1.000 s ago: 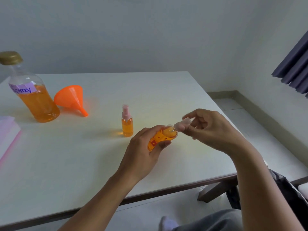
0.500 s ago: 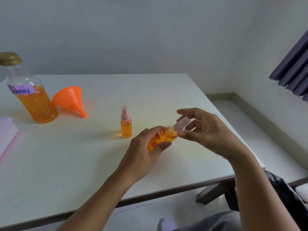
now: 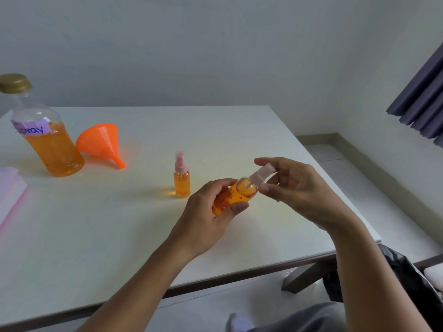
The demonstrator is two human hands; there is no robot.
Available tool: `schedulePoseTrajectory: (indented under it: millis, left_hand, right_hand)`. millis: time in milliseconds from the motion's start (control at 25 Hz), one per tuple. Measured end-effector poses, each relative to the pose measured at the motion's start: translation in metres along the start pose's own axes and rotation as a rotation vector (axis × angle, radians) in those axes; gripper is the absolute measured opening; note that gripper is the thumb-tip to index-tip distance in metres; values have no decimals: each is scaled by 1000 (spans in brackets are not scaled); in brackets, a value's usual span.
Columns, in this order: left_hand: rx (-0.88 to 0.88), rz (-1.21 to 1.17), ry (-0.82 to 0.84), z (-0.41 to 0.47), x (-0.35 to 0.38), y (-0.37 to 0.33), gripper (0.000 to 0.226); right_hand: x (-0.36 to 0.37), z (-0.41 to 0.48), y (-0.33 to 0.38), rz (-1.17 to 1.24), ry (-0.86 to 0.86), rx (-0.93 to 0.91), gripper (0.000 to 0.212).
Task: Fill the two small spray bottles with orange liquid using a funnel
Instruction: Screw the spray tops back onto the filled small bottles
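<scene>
My left hand grips a small spray bottle full of orange liquid, tilted with its neck up and to the right above the white table. My right hand pinches that bottle's clear spray cap at the neck. A second small spray bottle, also orange-filled and wearing a pink cap, stands upright just left of my hands. The orange funnel lies on its side farther left. Beside it stands the large bottle labelled "Spray", gold lid on, about half full of orange liquid.
A pink and white object lies at the table's left edge. The table's front edge runs below my forearms. A dark curtain hangs at the right, and a black bag sits by my right arm.
My right-hand fingers have shifted around the spray cap, which now shows more between them. The left hand still holds the bottle in about the same place.
</scene>
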State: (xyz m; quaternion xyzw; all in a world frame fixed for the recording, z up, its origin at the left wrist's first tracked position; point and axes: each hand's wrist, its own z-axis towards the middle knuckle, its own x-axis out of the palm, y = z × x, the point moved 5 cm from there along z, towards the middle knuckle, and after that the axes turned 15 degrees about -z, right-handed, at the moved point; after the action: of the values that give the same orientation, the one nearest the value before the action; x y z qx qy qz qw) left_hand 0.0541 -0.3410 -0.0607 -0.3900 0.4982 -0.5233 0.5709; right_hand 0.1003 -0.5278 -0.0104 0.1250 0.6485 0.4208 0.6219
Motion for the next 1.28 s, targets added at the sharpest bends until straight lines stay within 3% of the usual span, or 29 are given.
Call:
schedulePoseTrajectory:
  millis: [160,320,480,720,840,1000,1120,1280]
  left_hand:
    - [-21,1,46,-2,4,-1,57]
    - [33,111,-67,-2,5,-3,51]
    - [115,226,-171,-2,1,-12,50]
    - [-89,-36,107,3,5,-6,59]
    - [-115,10,154,2,11,-6,43]
    - [-10,114,-19,0,11,-11,43]
    - [122,253,-139,-1,5,-21,48]
    - [95,190,-115,0,4,-22,48]
  right_hand:
    - [0,0,4,164,-3,-15,27]
    - [9,4,8,30,-145,43,7]
    - [16,4,22,9,-274,31,9]
    - [0,4,16,339,-163,2,24]
    - [3,5,17,389,-152,6,22]
    - [10,5,28,246,-301,14,10]
    - [13,6,40,117,-406,-17,18]
    - [9,7,38,146,-289,-44,14]
